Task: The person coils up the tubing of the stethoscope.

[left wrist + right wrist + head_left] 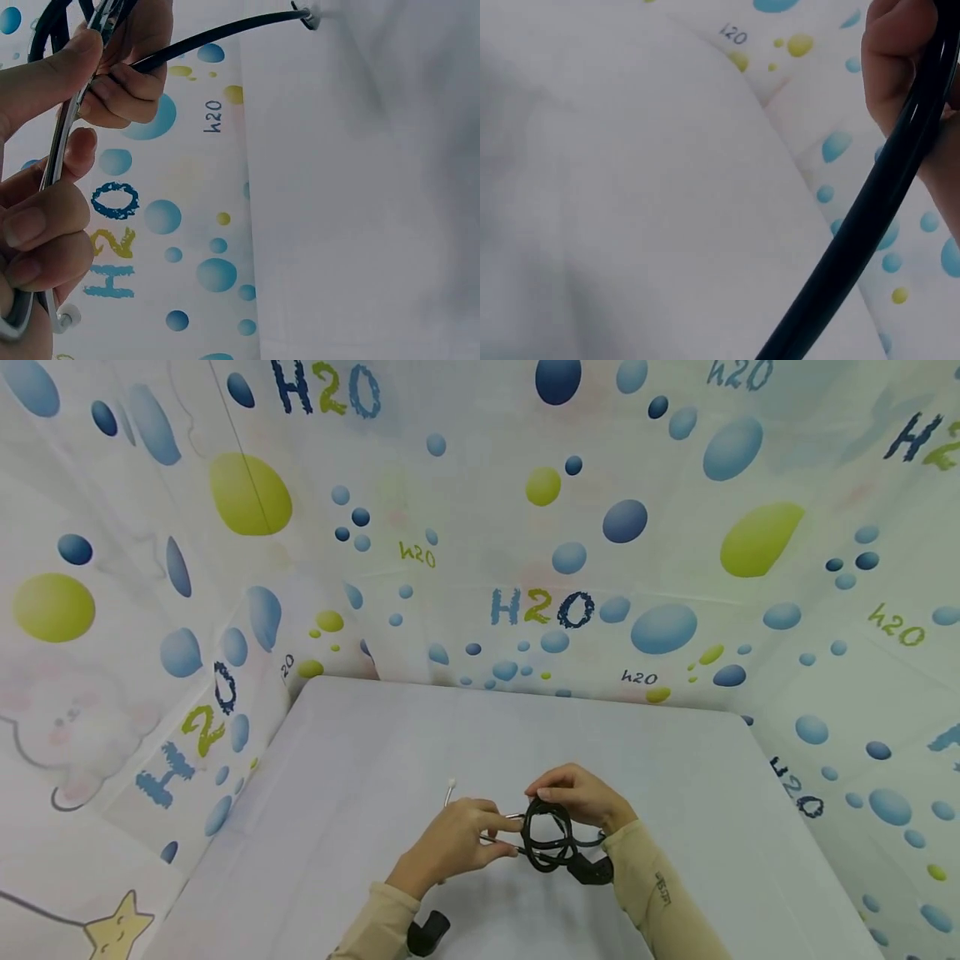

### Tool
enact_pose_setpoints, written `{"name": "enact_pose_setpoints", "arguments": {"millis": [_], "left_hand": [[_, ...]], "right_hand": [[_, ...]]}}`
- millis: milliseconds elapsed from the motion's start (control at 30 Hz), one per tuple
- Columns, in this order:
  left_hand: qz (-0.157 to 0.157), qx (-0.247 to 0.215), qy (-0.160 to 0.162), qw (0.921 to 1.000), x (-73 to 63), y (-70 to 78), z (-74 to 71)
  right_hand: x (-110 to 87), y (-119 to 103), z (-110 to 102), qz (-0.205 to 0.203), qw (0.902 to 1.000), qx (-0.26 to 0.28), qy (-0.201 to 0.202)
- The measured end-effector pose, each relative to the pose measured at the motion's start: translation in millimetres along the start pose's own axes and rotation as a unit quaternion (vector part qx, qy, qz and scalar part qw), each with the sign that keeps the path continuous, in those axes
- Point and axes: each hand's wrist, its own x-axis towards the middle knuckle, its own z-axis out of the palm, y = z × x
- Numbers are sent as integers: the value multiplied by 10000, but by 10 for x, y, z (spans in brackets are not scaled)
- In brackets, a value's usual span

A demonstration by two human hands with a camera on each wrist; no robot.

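A stethoscope is held between both hands above the white table. My left hand [456,842] grips its silvery metal ear tubes [61,142]; one pale ear tip [452,783] points up beyond that hand, and another ear tip [69,315] shows in the left wrist view. The black tubing [549,843] is wound in loops, and my right hand [583,793] pinches the top of them. One tubing end reaches past the right hand to a small metal end piece [313,18]. A thick stretch of tubing [866,217] crosses the right wrist view.
The white table [390,727] lies under both hands. Behind and beside it hangs a white sheet [480,527] printed with blue and green bubbles and lettering. Black wrist devices [429,933] sit at both sleeves.
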Motion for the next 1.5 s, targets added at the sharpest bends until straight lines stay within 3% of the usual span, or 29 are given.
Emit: {"name": "enact_pose_setpoints", "arguments": {"millis": [133,300,400,600,767,933,1100,1200,1433,1500], "left_hand": [[-29,-49,-20,10000,-10,13,-10],[-1,102,123,9999,-11,-2,0],[34,270,427,9987,-16,-25,14],[0,265,855,9960,-21,-73,8],[-119,346,1067,9936,2,-96,-28],[-207,425,1221,9914,2,-119,-45],[-201,506,1370,9891,-6,-138,-37],[-195,579,1426,9879,-3,-150,-25],[-227,682,1658,9835,15,-188,-53],[-284,760,1716,9818,18,-209,-81]], "right_hand": [[-20,87,-21,-48,9996,292,19],[-53,188,48,-155,9959,-29,887],[-68,225,116,-206,9862,-559,1547],[-90,308,273,-274,9651,-1246,2288],[-65,366,444,-98,9405,-1656,2965],[2,410,603,-194,9018,-2128,3756],[59,353,759,-144,8774,-2458,4117],[59,255,863,-42,8769,-2478,4119],[-22,231,947,-173,9025,-2230,3681],[-46,276,935,-144,9021,-2446,3554]]}}
